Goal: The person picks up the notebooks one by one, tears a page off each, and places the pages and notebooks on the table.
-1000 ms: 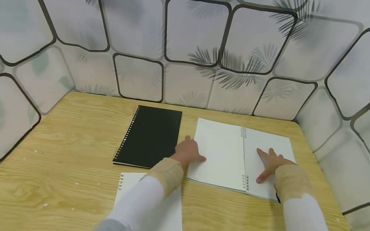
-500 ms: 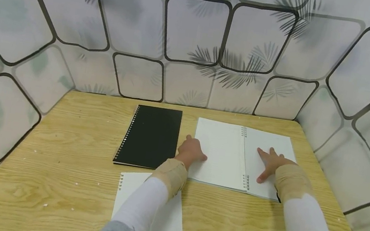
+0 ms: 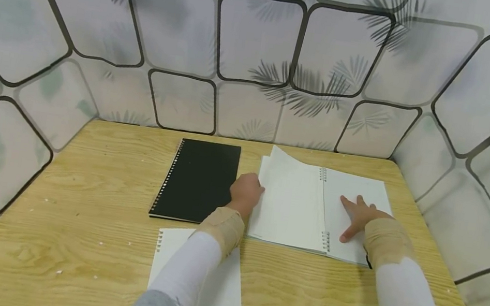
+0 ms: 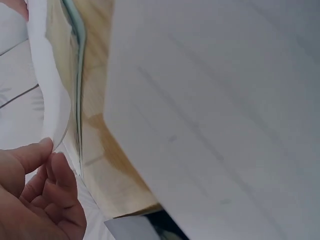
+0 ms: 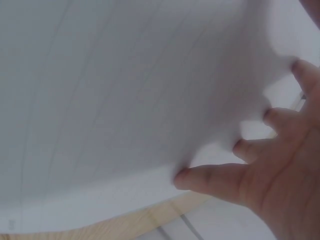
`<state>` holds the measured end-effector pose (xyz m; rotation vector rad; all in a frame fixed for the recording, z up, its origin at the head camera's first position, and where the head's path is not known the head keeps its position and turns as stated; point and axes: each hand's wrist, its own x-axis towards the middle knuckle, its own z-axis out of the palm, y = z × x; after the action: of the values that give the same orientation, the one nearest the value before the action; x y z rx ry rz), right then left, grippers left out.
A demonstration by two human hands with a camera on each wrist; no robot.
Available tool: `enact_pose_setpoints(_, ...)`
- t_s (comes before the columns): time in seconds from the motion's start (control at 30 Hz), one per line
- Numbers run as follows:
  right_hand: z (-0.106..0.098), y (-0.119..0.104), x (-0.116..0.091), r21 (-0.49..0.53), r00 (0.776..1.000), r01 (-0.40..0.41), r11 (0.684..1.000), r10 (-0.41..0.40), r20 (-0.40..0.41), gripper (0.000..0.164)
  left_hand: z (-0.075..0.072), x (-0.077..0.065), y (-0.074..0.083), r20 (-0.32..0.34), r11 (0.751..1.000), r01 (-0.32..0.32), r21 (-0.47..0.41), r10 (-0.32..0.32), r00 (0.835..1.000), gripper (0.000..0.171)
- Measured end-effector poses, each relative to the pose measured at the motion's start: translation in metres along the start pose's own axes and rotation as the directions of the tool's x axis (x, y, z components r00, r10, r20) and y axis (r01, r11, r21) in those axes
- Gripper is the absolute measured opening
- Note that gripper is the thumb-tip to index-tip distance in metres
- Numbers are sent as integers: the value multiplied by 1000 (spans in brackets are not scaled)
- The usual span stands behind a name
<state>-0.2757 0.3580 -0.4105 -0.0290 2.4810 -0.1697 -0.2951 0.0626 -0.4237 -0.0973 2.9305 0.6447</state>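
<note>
An open spiral notebook (image 3: 292, 207) with white pages lies at the right of the table. My left hand (image 3: 246, 193) is at its left edge; in the left wrist view the thumb and fingers of that left hand (image 4: 47, 192) pinch the edge of a lifted page (image 4: 54, 95). The page's far left corner stands up in the head view. My right hand (image 3: 360, 218) rests spread on the right-hand page (image 3: 353, 189). In the right wrist view the right hand's fingertips (image 5: 183, 178) touch the faintly ruled paper (image 5: 110, 100).
A black spiral notebook (image 3: 201, 181) lies closed left of the open one. Nearer, a white sheet (image 3: 220, 296) with a perforated edge lies partly beneath my left forearm. Small white scraps (image 3: 59, 272) dot the wooden table (image 3: 93, 194). Patterned walls (image 3: 261, 40) enclose the back and sides.
My left hand, earlier lying with its thumb extended over the left page, has closed on that page's edge and drawn slightly left. The page's far corner has risen. My right hand stays put.
</note>
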Motion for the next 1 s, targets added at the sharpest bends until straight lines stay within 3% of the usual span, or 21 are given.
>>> enact_pose_setpoints(0.27,0,1,2,4,1000,11,1000,-11,-2,136,2,3,-2,67,996,-20,89,14,998,23)
enact_pose_setpoints(0.47,-1,1,3,2,1000,-3,1000,3,0,136,1,3,1,105,963,-94,254,69,992,19)
enact_pose_setpoints(0.57,0,2,5,1,1000,-12,1000,12,2,135,-1,2,4,115,949,-141,283,113,987,17)
enact_pose_setpoints(0.67,1,2,5,0,1000,-17,1000,17,4,135,0,2,4,113,969,-134,206,112,987,19)
enact_pose_setpoints(0.77,0,1,3,-2,1000,-18,1000,18,5,135,2,3,5,108,998,-67,-17,69,992,24)
enact_pose_setpoints(0.87,0,0,1,-1,1000,-17,1000,17,2,133,7,4,6,80,976,-4,-216,22,997,36)
enact_pose_setpoints(0.93,0,0,0,2,1000,-19,1000,19,-2,132,9,5,7,46,975,-13,-222,24,999,40)
enact_pose_setpoints(1.0,0,0,1,2,1000,-26,1000,26,-5,132,10,5,8,9,985,-57,-164,59,998,34)
